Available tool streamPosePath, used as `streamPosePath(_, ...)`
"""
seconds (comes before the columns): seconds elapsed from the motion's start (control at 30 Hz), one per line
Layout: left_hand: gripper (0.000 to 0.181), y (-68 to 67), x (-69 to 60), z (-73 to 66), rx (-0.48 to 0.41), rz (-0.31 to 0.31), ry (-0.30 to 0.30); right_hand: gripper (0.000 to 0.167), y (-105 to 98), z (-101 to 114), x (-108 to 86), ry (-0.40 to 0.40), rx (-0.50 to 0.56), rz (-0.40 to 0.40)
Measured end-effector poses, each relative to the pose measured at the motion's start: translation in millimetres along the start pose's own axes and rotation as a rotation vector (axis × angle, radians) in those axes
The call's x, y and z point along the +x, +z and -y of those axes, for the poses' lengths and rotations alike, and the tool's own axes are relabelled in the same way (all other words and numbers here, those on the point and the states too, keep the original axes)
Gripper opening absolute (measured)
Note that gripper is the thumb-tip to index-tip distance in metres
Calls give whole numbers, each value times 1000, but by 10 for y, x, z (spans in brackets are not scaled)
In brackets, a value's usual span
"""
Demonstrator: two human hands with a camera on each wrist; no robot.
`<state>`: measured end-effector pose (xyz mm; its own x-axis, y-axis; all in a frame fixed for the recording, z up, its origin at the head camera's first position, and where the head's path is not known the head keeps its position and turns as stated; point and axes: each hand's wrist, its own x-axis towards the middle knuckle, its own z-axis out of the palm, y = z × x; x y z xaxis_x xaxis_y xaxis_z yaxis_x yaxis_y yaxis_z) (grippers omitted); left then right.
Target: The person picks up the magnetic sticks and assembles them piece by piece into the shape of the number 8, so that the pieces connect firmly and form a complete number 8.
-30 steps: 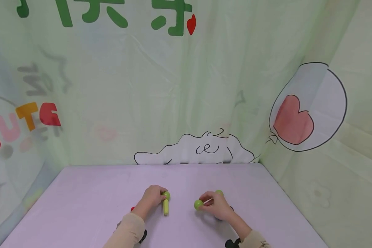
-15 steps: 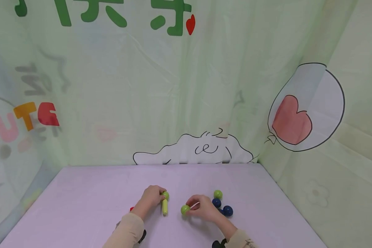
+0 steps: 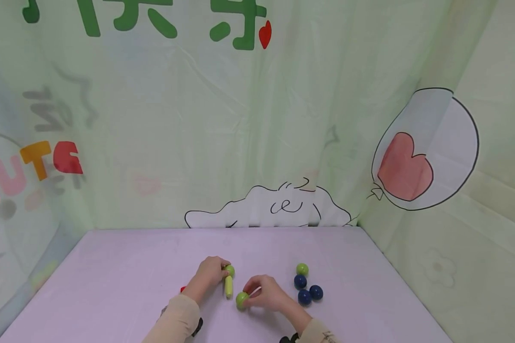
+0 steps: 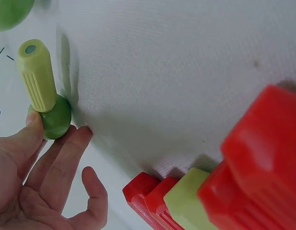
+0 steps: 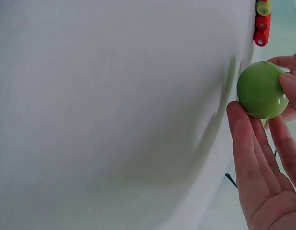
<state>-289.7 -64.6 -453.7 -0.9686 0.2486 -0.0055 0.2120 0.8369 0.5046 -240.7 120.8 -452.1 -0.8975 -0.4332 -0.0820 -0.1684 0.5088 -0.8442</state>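
Pinching a green ball (image 3: 230, 270) at the far end of the stick (image 3: 229, 287) is my left hand (image 3: 211, 272); my right hand (image 3: 266, 292) pinches a second ball (image 3: 242, 300), just right of the stick. I judge this joining; next calls for alignment.

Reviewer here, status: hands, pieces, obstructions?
Left hand pinches green ball at stick's far end. Right hand pinches another green ball, apart from stick. Nothing seen between them.

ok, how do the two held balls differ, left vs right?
The left ball touches the end of the yellow stick; the right ball is apart from it. In the head view, the left ball is farther off; the right ball is nearer. Both are green and round.
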Motion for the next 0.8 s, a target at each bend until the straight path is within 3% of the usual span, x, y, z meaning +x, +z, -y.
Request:
streamPosePath(0.4, 23, 2, 11, 18, 5, -15, 17, 18, 206, 119, 55, 13, 18, -1)
streamPosePath(0.67, 22, 12, 17, 37, -6, -14, 21, 18, 304, 166, 109, -10, -42, -60)
streamPosePath(0.8, 22, 14, 14, 32, -8, -9, 12, 19, 331, 153, 133, 19, -43, -74)
